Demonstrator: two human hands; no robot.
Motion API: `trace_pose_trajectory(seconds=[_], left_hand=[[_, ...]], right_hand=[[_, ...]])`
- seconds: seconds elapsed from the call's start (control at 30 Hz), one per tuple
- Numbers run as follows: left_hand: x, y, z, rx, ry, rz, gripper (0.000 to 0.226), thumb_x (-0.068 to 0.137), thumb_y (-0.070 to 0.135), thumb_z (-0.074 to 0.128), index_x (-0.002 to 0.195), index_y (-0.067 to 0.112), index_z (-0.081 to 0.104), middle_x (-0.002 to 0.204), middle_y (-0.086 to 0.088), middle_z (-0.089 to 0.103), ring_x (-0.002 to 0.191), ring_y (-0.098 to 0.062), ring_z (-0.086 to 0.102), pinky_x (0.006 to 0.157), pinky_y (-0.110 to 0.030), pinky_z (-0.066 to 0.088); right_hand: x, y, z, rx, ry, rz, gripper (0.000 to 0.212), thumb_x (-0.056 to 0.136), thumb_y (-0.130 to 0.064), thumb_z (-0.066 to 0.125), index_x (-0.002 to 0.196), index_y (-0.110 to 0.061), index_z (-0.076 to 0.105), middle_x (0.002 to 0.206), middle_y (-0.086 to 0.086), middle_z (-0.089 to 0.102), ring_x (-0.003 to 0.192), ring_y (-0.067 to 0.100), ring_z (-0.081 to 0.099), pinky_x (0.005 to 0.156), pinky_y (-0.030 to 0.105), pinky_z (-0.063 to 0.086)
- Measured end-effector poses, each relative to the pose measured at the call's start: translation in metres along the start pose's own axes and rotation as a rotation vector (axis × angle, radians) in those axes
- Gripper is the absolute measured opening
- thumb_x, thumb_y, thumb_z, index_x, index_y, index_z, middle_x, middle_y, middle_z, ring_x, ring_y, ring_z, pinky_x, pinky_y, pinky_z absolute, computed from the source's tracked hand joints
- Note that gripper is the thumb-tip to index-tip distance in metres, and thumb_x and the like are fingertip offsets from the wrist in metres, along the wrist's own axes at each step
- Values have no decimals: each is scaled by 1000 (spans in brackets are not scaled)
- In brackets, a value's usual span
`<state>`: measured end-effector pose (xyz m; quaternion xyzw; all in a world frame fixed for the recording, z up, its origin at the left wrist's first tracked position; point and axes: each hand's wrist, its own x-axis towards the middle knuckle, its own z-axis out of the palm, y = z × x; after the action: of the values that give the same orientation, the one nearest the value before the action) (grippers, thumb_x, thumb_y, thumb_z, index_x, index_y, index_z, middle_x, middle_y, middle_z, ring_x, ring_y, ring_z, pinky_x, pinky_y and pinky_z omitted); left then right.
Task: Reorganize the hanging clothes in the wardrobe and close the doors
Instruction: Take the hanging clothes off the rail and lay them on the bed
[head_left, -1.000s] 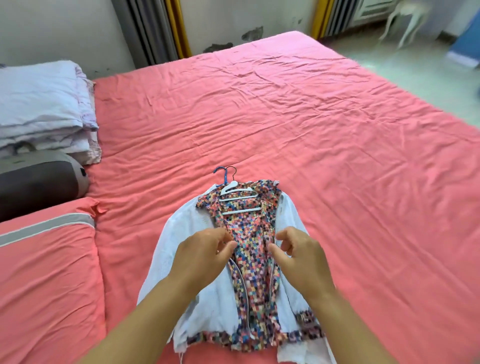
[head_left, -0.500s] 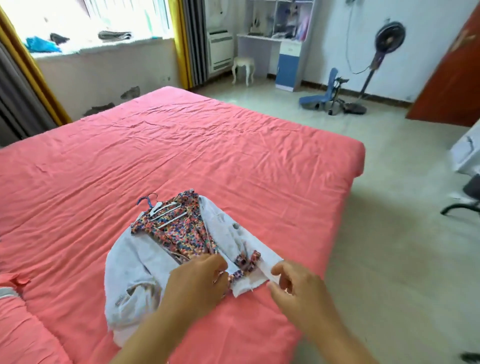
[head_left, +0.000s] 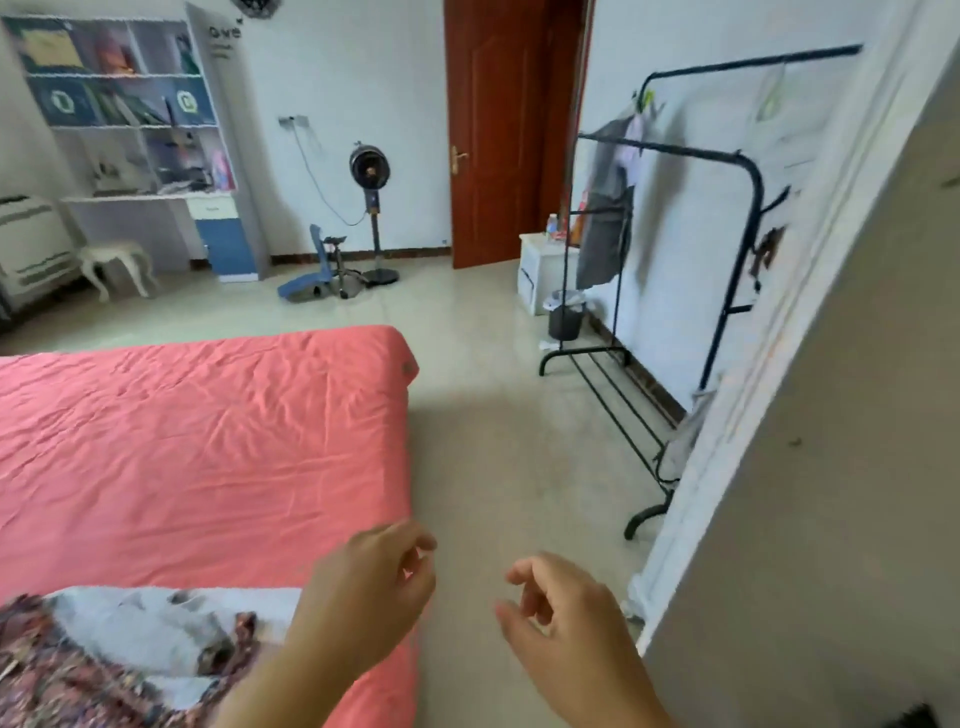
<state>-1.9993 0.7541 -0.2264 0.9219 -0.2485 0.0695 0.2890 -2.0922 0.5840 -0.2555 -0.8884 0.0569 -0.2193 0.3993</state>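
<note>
We log: left hand and right hand, both empty with loosely curled fingers, at the corner of the pink bed. White and floral garments lie on it. Also noted: black clothes rack, red-brown door, standing fan.

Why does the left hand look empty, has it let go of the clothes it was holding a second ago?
Yes. The left hand has come off the floral and white clothes and now hangs past them, at the edge of the pink bed, holding nothing.
</note>
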Motion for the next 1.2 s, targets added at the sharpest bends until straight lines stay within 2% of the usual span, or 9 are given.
trace_pose_trajectory(seconds=[0.1,0.2,0.33,0.47,0.6,0.7,0.87,1.0,1.2], left_hand=[[-5,59,19,-61,-73,93,31,65,46,40,81,37,65,61,22,56,57,1,52,59,-28,45],[-26,115,30,-123,-143,202,33,66,49,39,83,38,64,75,27,60,62,2,57,59,-25,48],[-53,172,42,-170,-218,332,36,67,53,36,87,40,62,76,25,60,68,5,57,60,-24,49],[-64,234,55,-249,-274,453,39,67,57,35,88,40,63,74,21,62,73,2,57,62,-19,47],[-65,312,63,-330,-313,628,12,80,42,55,90,41,62,73,21,61,76,1,57,61,-11,42],[-61,376,70,-394,-346,777,13,83,35,59,95,39,63,73,18,61,73,-3,57,64,-19,46],[-54,489,80,-495,-357,1015,17,84,40,56,100,38,61,76,19,58,78,-2,57,66,-18,43],[-42,564,85,-662,-342,1117,14,82,39,60,94,36,65,76,18,60,74,1,57,71,-25,49],[-10,665,71,-906,-311,1218,10,79,40,59,85,35,65,69,18,60,67,0,57,72,-30,51]], right_hand=[[-34,6,-56,-68,89,39,33,71,-52,50,92,-29,63,70,-12,53,74,2,49,68,15,41],[-69,8,-103,-123,151,83,20,79,-42,61,94,-30,62,72,-12,52,80,5,51,69,14,42],[-110,16,-157,-213,291,156,16,76,-40,64,89,-32,61,70,-13,54,75,5,53,64,15,42],[-149,18,-218,-260,401,279,14,79,-31,71,89,-29,62,71,-6,56,82,9,52,67,20,43],[-182,11,-284,-377,558,338,23,78,-29,73,83,-41,53,70,-8,57,75,9,53,65,20,43],[-200,1,-337,-438,710,379,23,78,-29,71,83,-43,53,70,-9,57,73,6,54,64,18,43],[-227,-14,-421,-585,966,447,16,77,-29,71,83,-38,60,69,-10,58,76,5,53,63,15,43],[-229,-28,-474,-731,1096,471,14,77,-33,69,84,-38,60,71,-10,59,78,2,54,64,14,44],[-192,-57,-545,-867,1274,384,8,73,-37,66,79,-35,60,78,-19,60,70,1,56,62,14,44]])
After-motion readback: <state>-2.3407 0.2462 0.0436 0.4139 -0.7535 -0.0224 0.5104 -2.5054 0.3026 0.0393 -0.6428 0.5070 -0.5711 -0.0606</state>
